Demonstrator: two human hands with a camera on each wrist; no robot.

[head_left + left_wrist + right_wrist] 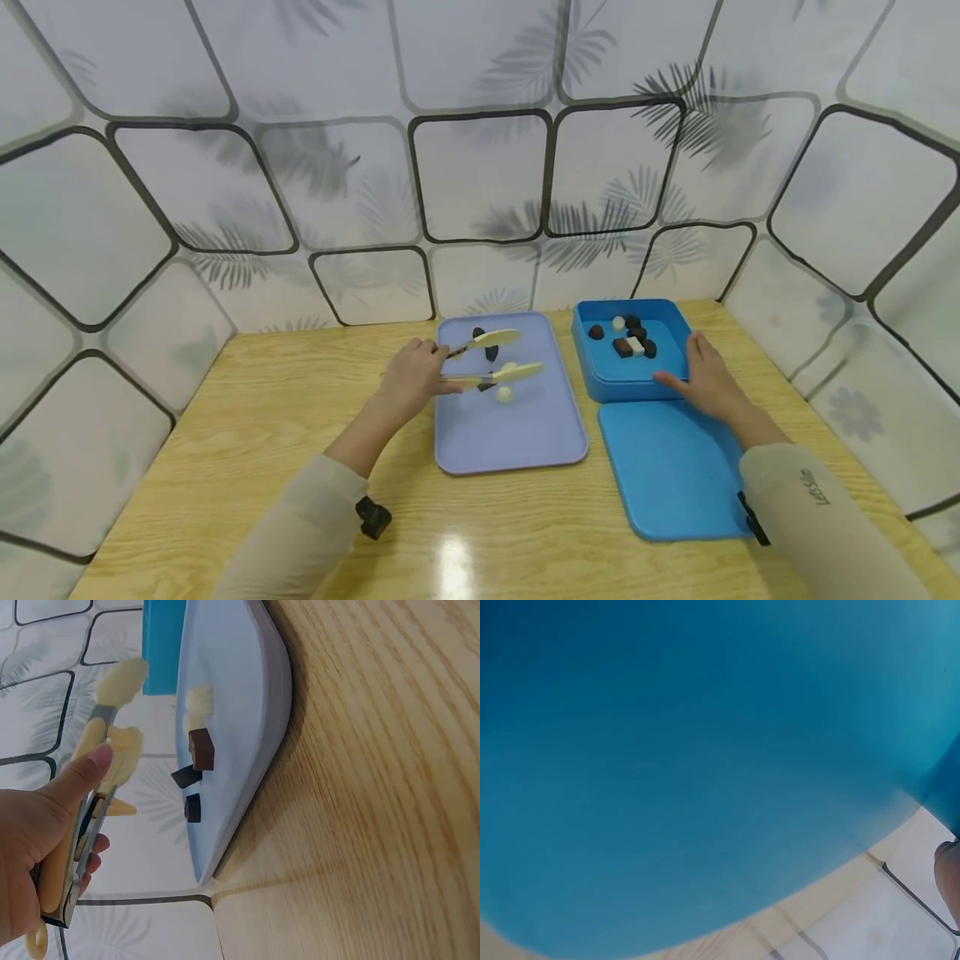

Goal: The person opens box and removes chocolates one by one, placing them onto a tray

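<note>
My left hand (411, 379) grips cream-tipped tongs (491, 357), whose arms stand spread above the lilac tray (480, 433). On that tray lie a white round sweet (505, 394) and a few dark chocolates (201, 748). The tongs (105, 742) hold nothing between their tips. My right hand (705, 379) rests with straight fingers against the front rim of the blue box (600, 383), which contains several dark and white chocolates (630, 342). The right wrist view is filled by the blue lid (705, 765).
The blue lid (667, 467) lies flat in front of the box, under my right forearm. Everything stands on a wooden table (262, 433) enclosed by patterned white walls (480, 167) on three sides.
</note>
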